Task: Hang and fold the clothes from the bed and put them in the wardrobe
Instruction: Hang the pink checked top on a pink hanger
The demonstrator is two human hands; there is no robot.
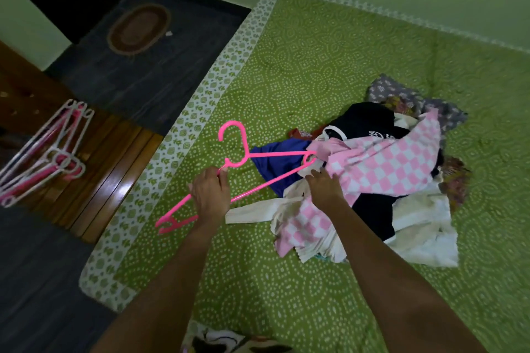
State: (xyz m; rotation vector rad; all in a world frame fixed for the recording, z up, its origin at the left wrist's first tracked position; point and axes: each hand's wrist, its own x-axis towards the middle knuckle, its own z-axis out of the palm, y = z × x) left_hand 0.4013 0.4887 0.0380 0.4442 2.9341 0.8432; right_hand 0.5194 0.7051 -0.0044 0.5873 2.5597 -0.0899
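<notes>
Left hand (210,195) grips the pink hanger (245,149); right hand (325,185) clutches the checked garment (387,163) beside it.

Dim greenish light, glare on wood floor (120,180), soft focus, wide-angle bend at edges, dark top-left corner

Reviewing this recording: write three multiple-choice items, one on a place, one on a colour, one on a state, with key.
1. The spare hangers lie: A on the rug; B on the bedspread; C on the wooden boards beside the bed.
2. The hanger in the left hand is: A pink; B white; C blue.
3. The pink-and-white checked garment is: A hung on the hanger; B in the clothes pile, gripped by the right hand; C folded on the floor.
Key: 1 C, they rest on brown boards left of the bed; 2 A, it is pink throughout; 3 B, fingers curl on it there.
</notes>
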